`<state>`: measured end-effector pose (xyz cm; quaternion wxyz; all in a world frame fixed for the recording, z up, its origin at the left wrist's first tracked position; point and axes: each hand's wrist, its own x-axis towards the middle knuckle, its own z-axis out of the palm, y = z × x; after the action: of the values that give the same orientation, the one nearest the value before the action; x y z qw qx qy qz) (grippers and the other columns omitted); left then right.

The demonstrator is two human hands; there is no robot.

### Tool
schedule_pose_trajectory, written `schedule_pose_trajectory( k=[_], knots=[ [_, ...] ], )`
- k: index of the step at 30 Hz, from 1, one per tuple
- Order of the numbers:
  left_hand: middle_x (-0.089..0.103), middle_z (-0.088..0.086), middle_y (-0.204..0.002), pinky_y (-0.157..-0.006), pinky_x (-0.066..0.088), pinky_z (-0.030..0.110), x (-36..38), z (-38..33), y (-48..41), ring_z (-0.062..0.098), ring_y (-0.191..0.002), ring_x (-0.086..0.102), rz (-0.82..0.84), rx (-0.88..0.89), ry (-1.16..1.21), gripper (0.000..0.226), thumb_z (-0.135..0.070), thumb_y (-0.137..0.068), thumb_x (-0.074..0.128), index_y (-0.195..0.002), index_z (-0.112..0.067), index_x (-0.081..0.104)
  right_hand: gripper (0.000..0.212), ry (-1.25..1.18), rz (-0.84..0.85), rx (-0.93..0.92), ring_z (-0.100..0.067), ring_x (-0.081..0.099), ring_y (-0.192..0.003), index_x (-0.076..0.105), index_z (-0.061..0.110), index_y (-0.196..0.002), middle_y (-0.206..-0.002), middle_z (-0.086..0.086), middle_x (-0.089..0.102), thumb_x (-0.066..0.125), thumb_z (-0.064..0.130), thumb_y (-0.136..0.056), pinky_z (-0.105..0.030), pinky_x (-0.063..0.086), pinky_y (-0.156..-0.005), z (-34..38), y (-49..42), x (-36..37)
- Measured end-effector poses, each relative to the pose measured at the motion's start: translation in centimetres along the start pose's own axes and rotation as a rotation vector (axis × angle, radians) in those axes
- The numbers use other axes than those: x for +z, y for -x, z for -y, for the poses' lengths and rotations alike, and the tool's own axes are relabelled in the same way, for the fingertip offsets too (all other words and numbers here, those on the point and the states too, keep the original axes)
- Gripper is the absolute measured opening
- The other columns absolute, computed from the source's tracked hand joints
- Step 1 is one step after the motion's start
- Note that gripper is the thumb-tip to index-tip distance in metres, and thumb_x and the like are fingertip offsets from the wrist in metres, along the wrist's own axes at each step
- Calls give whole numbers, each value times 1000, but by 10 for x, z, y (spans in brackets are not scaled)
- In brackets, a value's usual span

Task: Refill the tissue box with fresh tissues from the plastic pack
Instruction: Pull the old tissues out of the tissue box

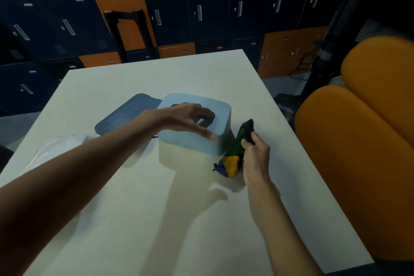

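Observation:
A light blue tissue box [220, 116] stands near the middle of the white table [139, 208], its top opening partly covered by my left hand [190, 119]. That hand hovers over the box top with fingers spread and relaxed, holding nothing. A dark blue lid or base panel [125, 114] lies flat just left of the box. My right hand [255, 154] pinches a crumpled green, yellow and blue plastic pack [235, 152] right of the box, its lower end on the table. A clear plastic wrapper with white tissues [56, 148] lies at the left edge, partly behind my left forearm.
An orange upholstered seat [363, 141] stands close to the table's right edge. Dark blue and orange lockers [170, 6] line the far wall, with a black trolley frame [127, 24] in front of them.

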<state>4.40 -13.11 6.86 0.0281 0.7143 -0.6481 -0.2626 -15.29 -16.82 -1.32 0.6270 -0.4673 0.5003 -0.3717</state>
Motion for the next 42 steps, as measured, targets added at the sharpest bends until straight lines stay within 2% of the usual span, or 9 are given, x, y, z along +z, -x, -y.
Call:
schedule_pose_trajectory(
  k=[5, 9, 15, 19, 23, 29, 35, 40, 42],
  knots=[
    [47, -14, -139, -90, 36, 30, 1, 8, 1, 11, -107, 45, -61, 8, 5, 63, -54, -79, 67, -135, -33, 48, 41, -6, -20, -7, -23, 55, -111, 53, 14, -133, -123, -6, 61, 48, 0, -94, -42, 47, -99, 2, -6, -6],
    [52, -6, -135, -80, 35, 33, 7, 4, -3, 17, -94, 48, -166, -74, -6, 67, -64, -81, 56, -139, -34, 45, 41, 30, -23, -25, -24, 55, -114, 54, 15, -132, -125, -7, 61, 48, 2, -93, -44, 47, -100, 1, -8, -1],
    [47, -14, -143, -81, 39, 32, 18, 3, -16, 14, -115, 50, -204, -167, -71, 83, -87, -72, 34, -142, -43, 35, 43, 128, -63, -84, -22, 53, -119, 54, 19, -132, -130, -4, 58, 46, 8, -92, -40, 44, -103, -1, 6, 31],
    [42, -12, -147, -79, 37, 23, 18, -1, -19, 15, -118, 47, -196, -176, -73, 79, -84, -75, 32, -143, -44, 32, 36, 173, -105, -131, -20, 49, -121, 52, 4, -130, -132, -10, 54, 45, 0, -94, -5, 30, -92, -5, 30, 61],
    [42, -9, -147, -86, 38, 32, 17, -4, -17, 18, -121, 45, -168, -188, -82, 80, -81, -74, 29, -145, -43, 30, 33, 239, -96, -173, -21, 50, -119, 55, -2, -124, -127, -14, 56, 47, -5, -92, 4, 24, -85, -3, 31, 61],
    [36, -10, -151, -85, 37, 33, 16, -4, -19, 19, -126, 42, -169, -208, -131, 70, -76, -84, 28, -147, -43, 24, 35, 356, -54, -137, -27, 56, -114, 60, 4, -116, -119, -12, 62, 42, -6, -88, -30, 43, -102, 8, -3, 46],
    [27, -9, -156, -96, 29, 36, 13, -3, -19, 22, -139, 29, -114, -235, -87, 66, -74, -87, 28, -147, -45, 22, 31, 399, -123, -242, -15, 48, -111, 60, -5, -118, -124, -18, 60, 47, -7, -90, 1, 28, -82, -4, 32, 54],
    [24, -10, -157, -105, 22, 37, 8, -12, -14, 19, -143, 23, -88, -265, -12, 65, -69, -90, 31, -148, -42, 21, 32, 322, -106, -312, -26, 54, -121, 56, 0, -125, -130, -15, 58, 47, 0, -94, -34, 44, -102, 10, 17, 62],
    [23, -10, -157, -108, 20, 37, 7, -16, -12, 19, -144, 21, -70, -275, 8, 65, -67, -91, 30, -149, -41, 19, 35, 306, -109, -299, -26, 53, -122, 56, 2, -128, -131, -15, 57, 46, -1, -94, -35, 44, -103, 10, 17, 61]
  ],
)
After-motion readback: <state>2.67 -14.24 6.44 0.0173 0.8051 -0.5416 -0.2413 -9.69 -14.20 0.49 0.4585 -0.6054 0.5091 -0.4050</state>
